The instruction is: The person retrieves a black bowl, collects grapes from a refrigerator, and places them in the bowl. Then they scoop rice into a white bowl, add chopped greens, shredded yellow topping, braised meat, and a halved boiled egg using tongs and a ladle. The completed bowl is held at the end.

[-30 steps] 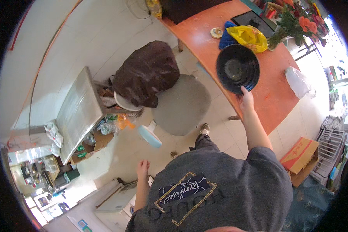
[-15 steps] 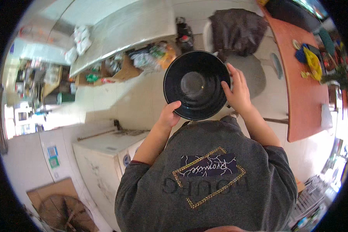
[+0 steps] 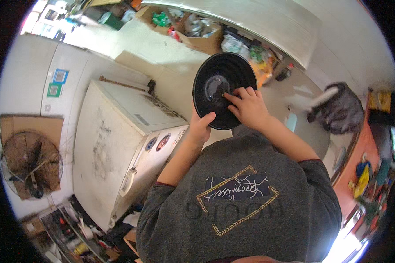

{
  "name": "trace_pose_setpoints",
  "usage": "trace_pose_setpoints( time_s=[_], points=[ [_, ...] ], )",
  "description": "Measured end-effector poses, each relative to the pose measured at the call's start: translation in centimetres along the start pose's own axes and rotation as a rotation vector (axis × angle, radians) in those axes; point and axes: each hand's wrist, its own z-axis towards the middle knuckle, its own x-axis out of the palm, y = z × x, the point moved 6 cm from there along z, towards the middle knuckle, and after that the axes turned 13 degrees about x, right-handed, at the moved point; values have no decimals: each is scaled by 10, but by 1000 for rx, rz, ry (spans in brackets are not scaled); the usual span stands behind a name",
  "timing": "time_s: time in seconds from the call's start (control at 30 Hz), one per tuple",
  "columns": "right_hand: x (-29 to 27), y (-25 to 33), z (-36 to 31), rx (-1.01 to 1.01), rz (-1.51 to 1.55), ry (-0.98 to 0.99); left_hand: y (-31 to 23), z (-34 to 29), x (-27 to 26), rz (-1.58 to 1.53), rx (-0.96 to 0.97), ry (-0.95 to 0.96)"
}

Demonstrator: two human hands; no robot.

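A round black bowl point(image 3: 216, 87) is tilted with its inside facing up at me, in front of my chest. My left hand point(image 3: 199, 126) grips its near-left edge, thumb over the rim and the other fingers hidden under it. My right hand point(image 3: 253, 108) reaches over the right side of the rim. One extended fingertip touches the inside near the bottom, by a small yellowish speck point(image 3: 223, 94). Its fingers are apart, and nothing visible is held in them. Light reflects off the bowl's round bottom.
A worn white chest-like appliance point(image 3: 105, 131) stands to my left, with a fan point(image 3: 32, 160) beyond it. Ahead, cardboard boxes point(image 3: 202, 41) of bags sit under a metal table point(image 3: 267, 26). A chair draped in dark cloth point(image 3: 338, 109) and a reddish table point(image 3: 366, 151) are at right.
My view has swung left, bringing the white appliance and fan further in. My right hand has left the bowl's right rim and now touches its inside; the left keeps its hold.
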Motion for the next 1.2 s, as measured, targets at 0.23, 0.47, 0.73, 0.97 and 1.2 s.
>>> trace_pose_setpoints(
  time_s=[0.23, 0.47, 0.73, 0.97, 1.2],
  points=[
    [30, 15, 150, -165, 65, 71, -25, 96, -45, 36, 101, -203],
    [51, 39, 270, -477, 103, 280, -62, 181, -76, -20, 201, -401],
    [82, 96, 395, -579, 145, 294, -106, 249, -130, 80, 406, -581],
    [115, 127, 523, -489, 430, 215, -150, 326, -238, 99, 572, -697],
    [198, 104, 660, 12, 677, 590, -268, 423, -362, 123, 704, -836]
  ],
)
